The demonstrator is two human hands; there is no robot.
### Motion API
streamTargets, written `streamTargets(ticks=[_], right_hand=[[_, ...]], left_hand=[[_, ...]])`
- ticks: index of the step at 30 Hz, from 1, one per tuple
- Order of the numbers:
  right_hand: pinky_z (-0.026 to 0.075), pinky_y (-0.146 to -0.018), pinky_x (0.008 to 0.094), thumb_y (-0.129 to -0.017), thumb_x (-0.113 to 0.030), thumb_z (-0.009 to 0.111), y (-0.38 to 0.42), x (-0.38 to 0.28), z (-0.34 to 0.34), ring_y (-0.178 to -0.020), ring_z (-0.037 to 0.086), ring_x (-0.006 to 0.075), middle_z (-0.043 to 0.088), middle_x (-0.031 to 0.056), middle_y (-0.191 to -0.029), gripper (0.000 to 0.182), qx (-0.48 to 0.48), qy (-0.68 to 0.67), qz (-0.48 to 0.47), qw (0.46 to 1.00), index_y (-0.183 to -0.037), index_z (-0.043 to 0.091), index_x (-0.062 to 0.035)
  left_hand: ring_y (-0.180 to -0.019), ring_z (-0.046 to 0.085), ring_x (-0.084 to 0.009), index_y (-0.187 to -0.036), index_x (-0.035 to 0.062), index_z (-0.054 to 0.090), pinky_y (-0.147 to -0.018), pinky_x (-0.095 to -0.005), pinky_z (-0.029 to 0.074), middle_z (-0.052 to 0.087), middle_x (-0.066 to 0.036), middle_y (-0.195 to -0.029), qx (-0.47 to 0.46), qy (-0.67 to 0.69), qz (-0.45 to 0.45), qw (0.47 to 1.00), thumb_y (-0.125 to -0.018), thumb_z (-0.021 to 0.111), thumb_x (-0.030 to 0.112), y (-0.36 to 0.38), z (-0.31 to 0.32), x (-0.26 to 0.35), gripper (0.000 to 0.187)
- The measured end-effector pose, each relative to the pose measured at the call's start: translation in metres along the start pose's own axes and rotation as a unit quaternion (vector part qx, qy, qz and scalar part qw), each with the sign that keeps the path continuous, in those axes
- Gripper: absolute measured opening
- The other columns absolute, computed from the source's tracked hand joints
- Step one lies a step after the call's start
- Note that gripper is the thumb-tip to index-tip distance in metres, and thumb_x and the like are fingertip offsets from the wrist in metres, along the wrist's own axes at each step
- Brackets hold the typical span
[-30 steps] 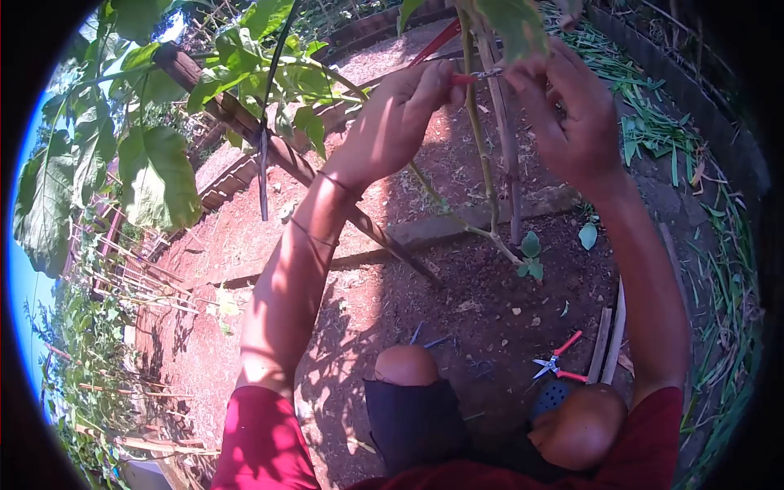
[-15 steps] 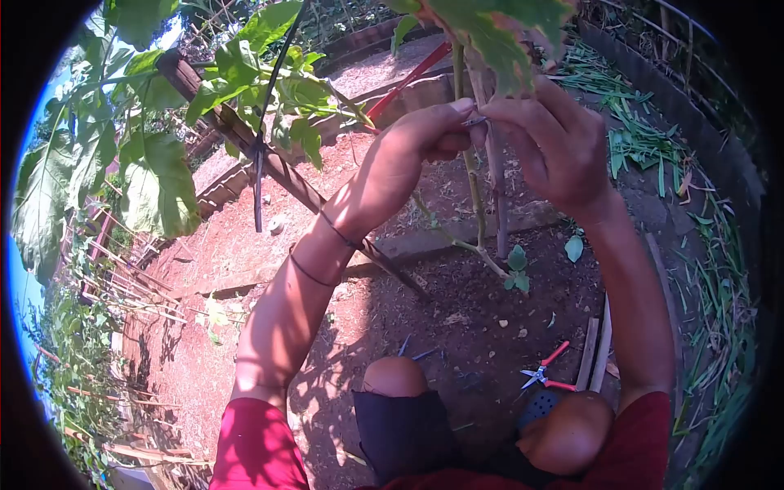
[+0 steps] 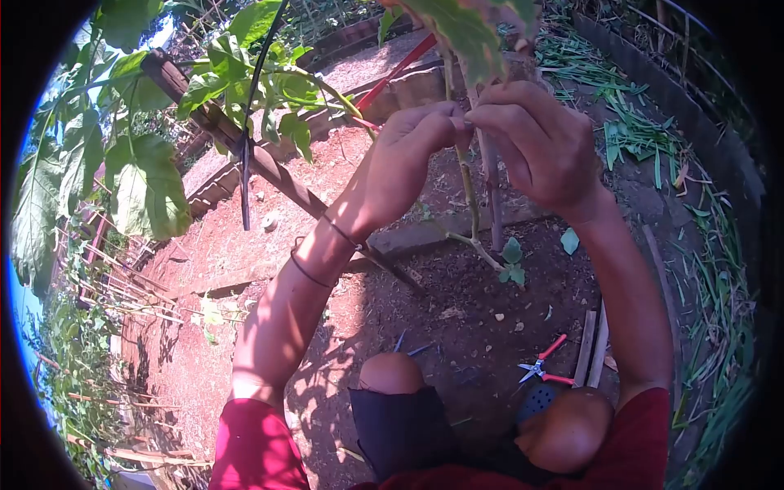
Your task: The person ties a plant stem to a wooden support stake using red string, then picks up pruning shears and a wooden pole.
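Note:
My left hand [image 3: 406, 159] and my right hand [image 3: 543, 147] meet in front of a green plant stem [image 3: 469, 192] and the thin wooden stake [image 3: 492, 192] beside it. Both hands are closed in a pinch, with their fingertips nearly touching. Whatever lies between the fingertips is too small and covered to make out. A large leaf [image 3: 469, 37] with browned edges hangs just above the hands. Low on the stem, near the soil, small green leaves [image 3: 512, 260] grow.
Red-handled pruning shears [image 3: 539, 367] lie on the soil near my right knee [image 3: 567, 437], beside wooden strips [image 3: 585, 351]. To the left, a thick slanted stake [image 3: 278, 175] carries a black strip [image 3: 246, 180]. Cut grass [image 3: 641, 143] lies along the right-hand border.
Both hands stay at the stem, and the left hand has turned so its fingers press closer to the right. A thin dark strip seen between the fingertips earlier is now hidden. The view has shifted slightly.

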State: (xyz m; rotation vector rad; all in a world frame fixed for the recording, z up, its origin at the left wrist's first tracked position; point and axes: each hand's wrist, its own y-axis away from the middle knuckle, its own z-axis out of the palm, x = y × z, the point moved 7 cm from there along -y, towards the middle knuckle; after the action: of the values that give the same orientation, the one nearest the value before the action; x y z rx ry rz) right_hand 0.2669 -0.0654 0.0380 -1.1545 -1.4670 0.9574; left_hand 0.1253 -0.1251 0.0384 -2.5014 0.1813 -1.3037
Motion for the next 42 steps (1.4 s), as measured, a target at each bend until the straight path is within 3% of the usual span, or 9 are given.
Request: streamTargets(ticks=[6,11,22,25,29,32,34,41,42], right_hand=[[0.054,-0.058,0.0325,-0.085,-0.012,0.071,0.003,-0.008,0.005,-0.080,0.069,0.0187,0.066,0.0017,-0.099,0.019,-0.031,0.031,-0.037,0.998,-0.103,0.067,-0.0101],[0.054,-0.058,0.0323,-0.086,-0.013,0.070,-0.006,-0.014,0.004,-0.080,0.068,0.0195,0.066,0.0025,-0.099,0.018,-0.028,0.045,-0.056,0.997,-0.103,0.067,-0.0089],[0.055,-0.061,0.0321,-0.087,-0.014,0.069,-0.013,-0.027,0.016,-0.084,0.069,0.0195,0.066,0.0025,-0.098,0.019,-0.037,0.023,-0.045,0.998,-0.105,0.067,-0.0095],[0.056,-0.062,0.0325,-0.089,-0.014,0.068,-0.016,-0.028,0.022,-0.084,0.070,0.0199,0.066,0.0025,-0.098,0.017,-0.059,0.003,-0.029,0.998,-0.105,0.067,-0.0099],[0.056,-0.062,0.0334,-0.090,-0.013,0.067,-0.029,-0.024,0.023,-0.085,0.070,0.0208,0.067,0.0022,-0.098,0.014,-0.034,-0.019,-0.043,0.998,-0.104,0.067,-0.0107],[0.056,-0.062,0.0337,-0.090,-0.012,0.067,-0.036,-0.025,0.021,-0.085,0.070,0.0211,0.067,0.0021,-0.097,0.013,-0.032,-0.017,-0.048,0.998,-0.103,0.067,-0.0109],[0.056,-0.062,0.0337,-0.089,-0.012,0.067,-0.036,-0.025,0.021,-0.085,0.070,0.0211,0.068,0.0021,-0.097,0.014,-0.036,-0.013,-0.048,0.998,-0.103,0.067,-0.0109],[0.055,-0.061,0.0339,-0.086,-0.011,0.069,-0.034,-0.024,0.020,-0.083,0.070,0.0216,0.067,0.0025,-0.096,0.016,-0.038,-0.014,-0.048,0.998,-0.102,0.067,-0.0111],[0.055,-0.061,0.0338,-0.086,-0.011,0.070,-0.034,-0.024,0.021,-0.083,0.070,0.0217,0.067,0.0026,-0.096,0.017,-0.043,-0.012,-0.046,0.998,-0.102,0.067,-0.0111]], left_hand=[[-0.093,0.057,-0.0172,-0.092,0.0002,0.060,-0.091,-0.0337,0.044,0.061,-0.007,-0.088,-0.022,-0.130,-0.039,0.990,-0.102,0.040,0.031,0.004,-0.004,-0.007,0.038],[-0.080,0.058,-0.0185,-0.097,-0.0044,0.065,-0.079,-0.0345,0.048,0.063,-0.010,-0.083,0.004,-0.224,-0.035,0.974,-0.099,0.045,0.033,0.010,-0.013,0.016,0.043],[-0.077,0.050,-0.0180,-0.100,-0.0093,0.064,-0.071,-0.0340,0.042,0.059,-0.008,-0.082,0.038,-0.084,-0.009,0.996,-0.099,0.038,0.031,0.020,-0.015,-0.008,0.048],[-0.085,0.057,-0.0191,-0.106,-0.0089,0.064,-0.079,-0.0338,0.047,0.063,-0.011,-0.088,0.012,-0.120,-0.007,0.993,-0.102,0.037,0.028,0.025,-0.019,-0.013,0.046],[-0.103,0.065,-0.0226,-0.121,-0.0066,0.062,-0.096,-0.0369,0.051,0.067,-0.014,-0.111,0.053,-0.108,0.084,0.989,-0.109,0.035,0.027,0.041,-0.034,-0.009,0.045],[-0.115,0.063,-0.0234,-0.129,-0.0038,0.059,-0.104,-0.0423,0.049,0.063,-0.015,-0.133,0.057,0.008,0.118,0.991,-0.113,0.036,0.031,0.048,-0.037,-0.013,0.045],[-0.124,0.058,-0.0228,-0.130,-0.0030,0.058,-0.110,-0.0453,0.044,0.057,-0.017,-0.141,0.010,0.154,0.052,0.987,-0.112,0.040,0.030,0.046,-0.037,-0.021,0.043],[-0.129,0.056,-0.0257,-0.130,-0.0017,0.058,-0.112,-0.0462,0.042,0.053,-0.019,-0.148,0.022,0.067,0.146,0.987,-0.110,0.043,0.028,0.051,-0.038,-0.021,0.039],[-0.128,0.056,-0.0258,-0.131,-0.0017,0.058,-0.112,-0.0459,0.042,0.054,-0.019,-0.147,0.028,0.040,0.092,0.995,-0.110,0.043,0.028,0.050,-0.037,-0.019,0.039]])
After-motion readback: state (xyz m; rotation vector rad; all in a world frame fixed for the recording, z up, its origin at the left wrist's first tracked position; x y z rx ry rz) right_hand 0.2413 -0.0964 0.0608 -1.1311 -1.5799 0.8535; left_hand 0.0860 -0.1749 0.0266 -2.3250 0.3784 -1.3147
